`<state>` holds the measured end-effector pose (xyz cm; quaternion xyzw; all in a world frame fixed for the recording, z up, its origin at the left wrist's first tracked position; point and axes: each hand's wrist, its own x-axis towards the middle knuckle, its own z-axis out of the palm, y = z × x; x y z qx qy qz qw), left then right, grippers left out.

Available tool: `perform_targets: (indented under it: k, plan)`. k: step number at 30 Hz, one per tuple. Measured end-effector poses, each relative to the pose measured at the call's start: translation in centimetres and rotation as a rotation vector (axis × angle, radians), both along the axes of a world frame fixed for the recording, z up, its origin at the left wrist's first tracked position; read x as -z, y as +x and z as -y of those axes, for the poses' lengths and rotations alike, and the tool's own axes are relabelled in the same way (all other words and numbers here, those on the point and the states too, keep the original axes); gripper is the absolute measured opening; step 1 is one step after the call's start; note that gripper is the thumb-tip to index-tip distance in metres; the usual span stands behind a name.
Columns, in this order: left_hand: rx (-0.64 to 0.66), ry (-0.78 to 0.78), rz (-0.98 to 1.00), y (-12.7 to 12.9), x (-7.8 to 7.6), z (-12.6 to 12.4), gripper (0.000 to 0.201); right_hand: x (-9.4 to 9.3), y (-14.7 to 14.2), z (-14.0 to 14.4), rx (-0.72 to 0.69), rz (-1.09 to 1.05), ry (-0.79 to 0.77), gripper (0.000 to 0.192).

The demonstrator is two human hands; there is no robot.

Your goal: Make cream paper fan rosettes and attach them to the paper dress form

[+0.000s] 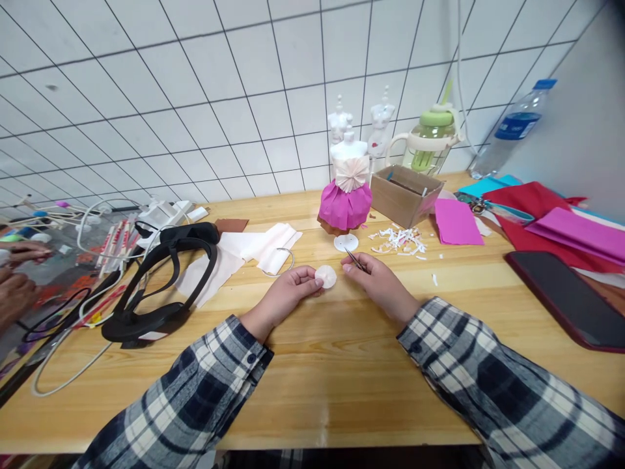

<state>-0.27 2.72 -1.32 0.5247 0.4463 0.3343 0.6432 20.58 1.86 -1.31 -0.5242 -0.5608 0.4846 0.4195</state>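
Observation:
Between thumb and fingers, my left hand (295,288) pinches a small round cream paper rosette (326,277). To its right, my right hand (375,277) grips a pair of dark metal tweezers (356,260), tips pointing up and left, apart from the rosette. Just beyond my hands stands a small white mannequin (349,148) on a round white base. It wears a cream pleated top with a fan-shaped flower and a puffed magenta paper skirt (346,203), with brown showing below the hem.
Cream paper sheets (234,246) and a black head strap (166,286) lie left. White paper shreds (399,240), a cardboard box (407,194), magenta paper (458,221) and a dark phone (566,296) are on the right. Another person's hands (17,280) show at far left.

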Motion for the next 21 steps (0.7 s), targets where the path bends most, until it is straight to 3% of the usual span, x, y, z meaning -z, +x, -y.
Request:
perform_targets:
  k: [4,10,13,21]
  plan:
    - [-0.01,-0.021,0.03,-0.1,0.2,-0.1,0.032,0.2,0.2,0.0,-0.005,0.101,0.047,0.033]
    - [-0.067,-0.014,0.085,0.2,0.1,0.0,0.036,0.4,0.9,-0.1,0.001,0.628,0.364,0.025]
    - [-0.09,0.032,0.062,0.6,0.0,0.2,0.04,0.6,1.1,-0.4,-0.023,0.779,0.467,0.023]
    - [-0.086,0.059,0.07,0.6,0.1,0.1,0.043,1.1,0.9,-0.8,-0.039,0.876,0.449,0.031]
